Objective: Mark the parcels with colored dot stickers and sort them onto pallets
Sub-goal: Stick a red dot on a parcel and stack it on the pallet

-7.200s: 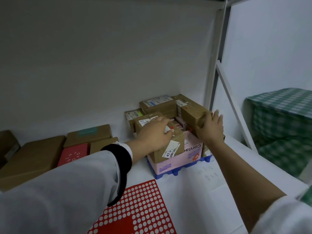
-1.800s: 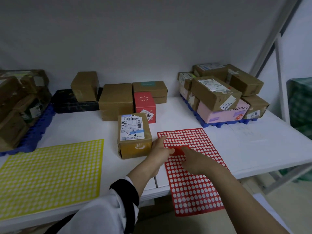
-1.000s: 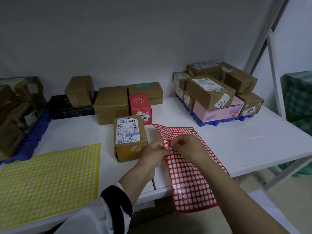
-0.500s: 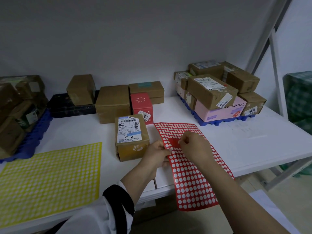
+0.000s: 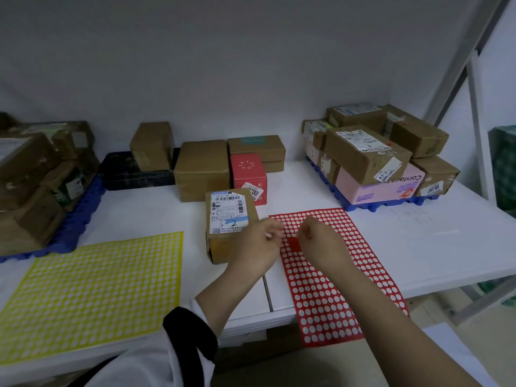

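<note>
- My left hand [image 5: 259,244] and my right hand [image 5: 318,244] hang close together, just over the far end of the red sticker sheet [image 5: 315,303].
- Both hands have their fingers curled in and the tips pinched. A red dot may sit in the right fingertips, but it is too small to see, so I cannot tell if either hand holds one.
- I think the step in hand is getting a red dot ready for the parcel [image 5: 227,216]. It is the brown one with the white label, lying just left of my left hand and partly behind it.
- Next, I think the dot needs a small, careful press onto the top of that parcel.
- After that the parcel needs a lift with both hands to a pallet. My guess is the right pallet [image 5: 363,206], the blue one far ahead and to the right of my right hand.
- The table [image 5: 418,247] is white. The red sheet under my right hand hangs over the near edge, so a tug could slide it off.
- A yellow sticker sheet [image 5: 92,291] lies flat, well to the left of my left hand.
- Ahead of my hands, a red box [image 5: 247,171] and some brown boxes [image 5: 202,169] wait by the wall [image 5: 251,65].
- Far to the left is a second blue pallet [image 5: 78,222] with brown boxes on it.
- The wall is plain and pale. A white frame post [image 5: 480,121] and a green checked cloth [image 5: 502,169] are far to the right.
</note>
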